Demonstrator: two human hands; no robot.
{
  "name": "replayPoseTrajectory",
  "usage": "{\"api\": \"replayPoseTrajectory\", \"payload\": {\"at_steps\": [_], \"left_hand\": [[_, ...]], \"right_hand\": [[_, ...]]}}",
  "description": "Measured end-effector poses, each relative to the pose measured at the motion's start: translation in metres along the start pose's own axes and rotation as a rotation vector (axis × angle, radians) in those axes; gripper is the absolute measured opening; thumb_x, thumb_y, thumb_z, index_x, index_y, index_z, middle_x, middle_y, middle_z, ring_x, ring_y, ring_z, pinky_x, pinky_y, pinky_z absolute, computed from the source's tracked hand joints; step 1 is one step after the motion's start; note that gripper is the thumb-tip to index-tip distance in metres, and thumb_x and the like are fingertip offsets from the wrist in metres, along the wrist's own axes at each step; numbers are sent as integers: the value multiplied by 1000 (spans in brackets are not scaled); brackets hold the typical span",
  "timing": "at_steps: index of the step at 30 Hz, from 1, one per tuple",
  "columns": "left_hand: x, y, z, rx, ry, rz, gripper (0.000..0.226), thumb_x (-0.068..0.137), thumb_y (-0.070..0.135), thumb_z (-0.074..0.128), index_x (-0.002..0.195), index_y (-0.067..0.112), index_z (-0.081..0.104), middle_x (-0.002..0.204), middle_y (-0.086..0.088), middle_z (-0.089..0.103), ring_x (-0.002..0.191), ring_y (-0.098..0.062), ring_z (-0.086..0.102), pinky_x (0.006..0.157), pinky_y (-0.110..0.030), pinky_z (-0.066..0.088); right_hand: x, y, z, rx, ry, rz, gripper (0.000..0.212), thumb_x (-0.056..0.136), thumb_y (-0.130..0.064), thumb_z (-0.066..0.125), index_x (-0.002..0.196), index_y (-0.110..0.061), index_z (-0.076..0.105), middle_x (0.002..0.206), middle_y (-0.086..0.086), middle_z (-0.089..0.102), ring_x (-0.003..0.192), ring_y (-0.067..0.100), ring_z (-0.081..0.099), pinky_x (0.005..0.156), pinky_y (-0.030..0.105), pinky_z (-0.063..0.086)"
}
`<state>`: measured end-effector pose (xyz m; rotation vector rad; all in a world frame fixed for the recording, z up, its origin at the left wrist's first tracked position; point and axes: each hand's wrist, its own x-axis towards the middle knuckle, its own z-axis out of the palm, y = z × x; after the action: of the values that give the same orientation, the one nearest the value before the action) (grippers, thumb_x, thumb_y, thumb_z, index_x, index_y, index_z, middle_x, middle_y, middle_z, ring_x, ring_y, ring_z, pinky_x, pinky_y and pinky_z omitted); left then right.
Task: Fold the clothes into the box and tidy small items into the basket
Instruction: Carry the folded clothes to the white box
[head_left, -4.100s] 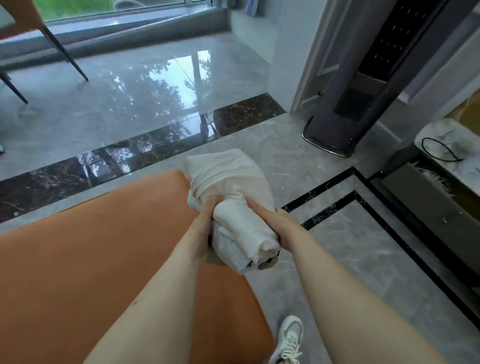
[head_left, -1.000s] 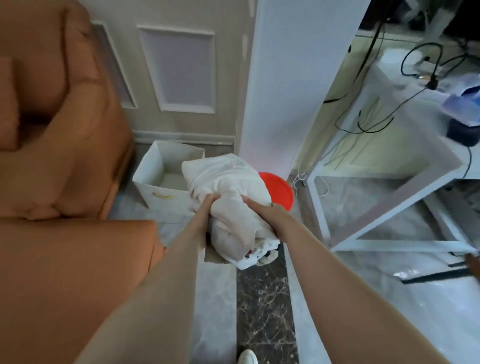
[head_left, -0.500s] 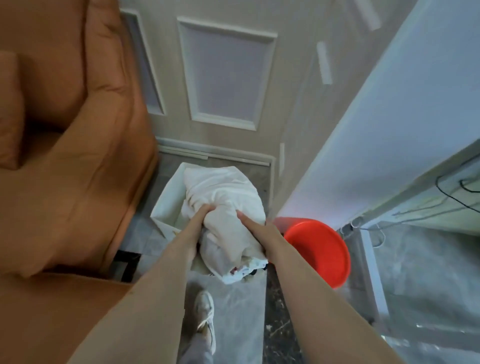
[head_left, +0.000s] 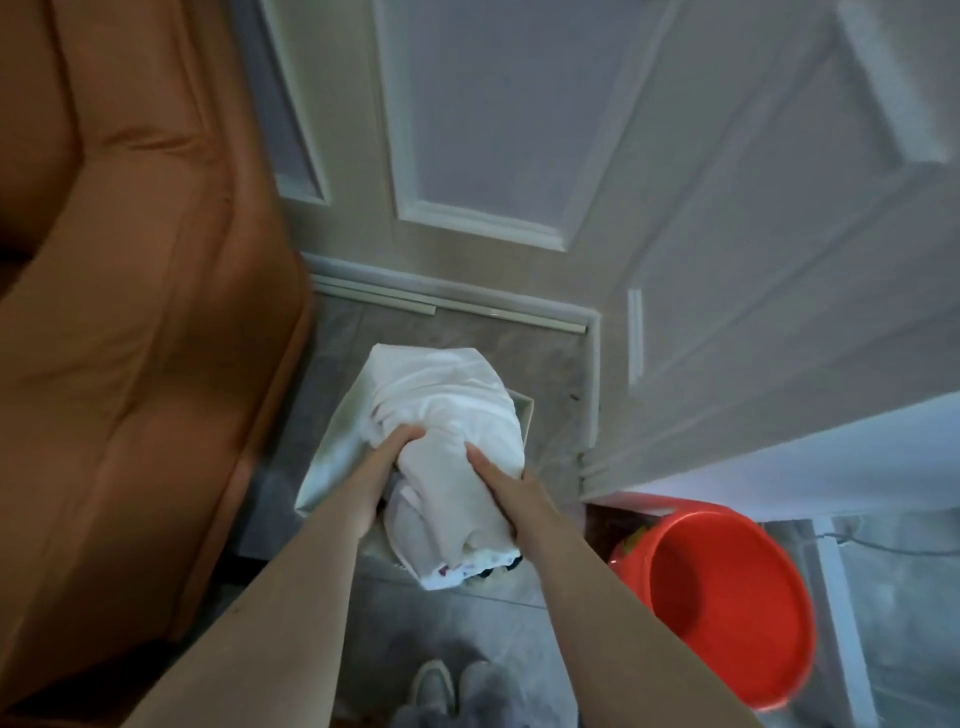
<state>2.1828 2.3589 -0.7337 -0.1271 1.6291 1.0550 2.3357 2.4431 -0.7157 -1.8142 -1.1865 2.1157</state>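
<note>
A folded white bundle of clothes (head_left: 449, 415) hangs between both hands, right above the white fabric box (head_left: 332, 447) on the floor. My left hand (head_left: 382, 462) grips the bundle's left side with curled fingers. My right hand (head_left: 506, 486) holds its right side, thumb lying along the cloth. A bit of coloured print shows at the bundle's near end. The bundle hides most of the box; only its left wall and far right corner (head_left: 524, 410) show.
An orange sofa (head_left: 130, 312) fills the left side, close to the box. A red plastic bucket (head_left: 727, 603) stands on the floor to the right. A panelled wall (head_left: 467, 130) and a white pillar rise behind the box. My shoes (head_left: 452, 686) show at the bottom.
I have turned from the sofa and walked up to the box. The bundle, held the same way, now hangs directly over the box, and the bucket has slid to the lower right.
</note>
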Motion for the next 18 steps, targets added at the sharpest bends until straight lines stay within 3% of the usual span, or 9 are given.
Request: {"api": "replayPoseTrajectory", "payload": {"at_steps": [6, 8, 11, 14, 18], "left_hand": [[74, 5, -24, 98, -87, -64, 58, 52, 62, 76, 101, 35, 64, 103, 1, 70, 100, -22, 61, 79, -35, 49], [108, -5, -34, 114, -52, -66, 72, 58, 60, 74, 120, 28, 57, 117, -4, 65, 107, -26, 59, 92, -41, 47], [143, -34, -41, 259, 75, -78, 83, 82, 46, 65, 148, 19, 24, 149, -8, 36, 133, -30, 40, 109, -40, 33], [155, -54, -34, 334, 100, -112, 77, 91, 38, 57, 151, 12, 15, 157, -7, 19, 142, -27, 27, 111, -38, 27], [148, -55, -17, 305, 57, -114, 56, 97, 23, 51, 146, 8, 29, 152, -9, 31, 138, -27, 34, 100, -31, 33]], "right_hand": [[74, 20, 27, 0, -2, 68, 108, 49, -68, 79, 139, -21, 41, 131, -1, 53, 111, 20, 55, 93, 36, 48], [105, 34, 34, -45, -9, 104, 106, 59, -61, 79, 144, -21, 30, 138, 0, 45, 120, 24, 50, 99, 38, 45], [141, 62, 31, -71, -20, 173, 103, 74, -35, 79, 151, -17, 12, 149, 6, 35, 130, 28, 43, 101, 39, 40], [160, 80, 31, -92, -38, 167, 90, 80, -20, 76, 149, -10, 19, 148, 10, 38, 129, 27, 46, 96, 30, 41], [151, 73, 37, -198, -26, 151, 79, 83, -20, 71, 147, -8, 26, 144, 8, 42, 126, 23, 47, 91, 24, 39]]}}
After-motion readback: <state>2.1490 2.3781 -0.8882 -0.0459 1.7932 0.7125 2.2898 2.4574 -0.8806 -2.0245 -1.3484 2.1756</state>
